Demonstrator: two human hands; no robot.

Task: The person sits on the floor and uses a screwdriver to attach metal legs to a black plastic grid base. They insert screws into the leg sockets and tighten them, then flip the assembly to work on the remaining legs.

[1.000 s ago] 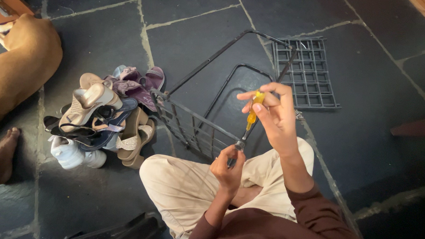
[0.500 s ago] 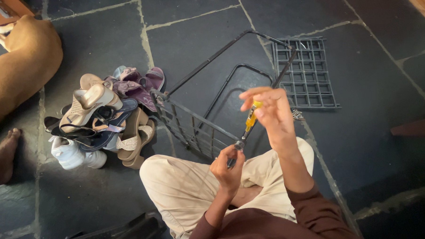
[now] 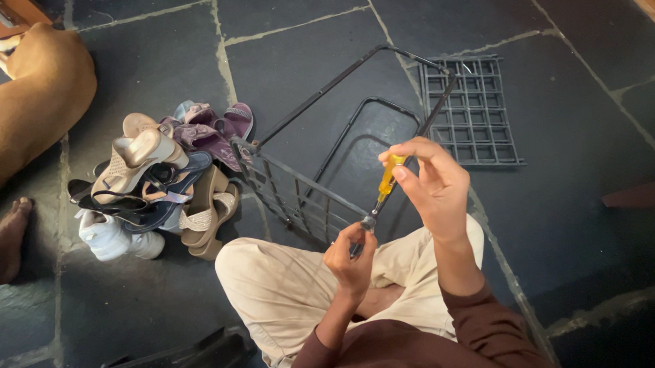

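The right hand (image 3: 435,184) has lowered slightly, fingers closed on the yellow screwdriver (image 3: 387,182) – its tip stays at the rack (image 3: 299,196) corner pinched by the left hand (image 3: 350,256) – turning continues.

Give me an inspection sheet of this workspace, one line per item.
Surface: dark slate floor with pale joints.
Job's things: yellow-handled screwdriver, tip at a corner joint of the dark metal rack frame; a loose grid shelf panel lies flat beyond it.
Clutter: pile of sandals and shoes left of the frame; dark object at the bottom edge, kind unclear.
Hands: right hand holds the screwdriver handle in its fingers; left hand pinches at the joint near the tip.
Cables: nothing seen.
Surroundings: tan dog lying at left; another person's bare foot at the left edge.
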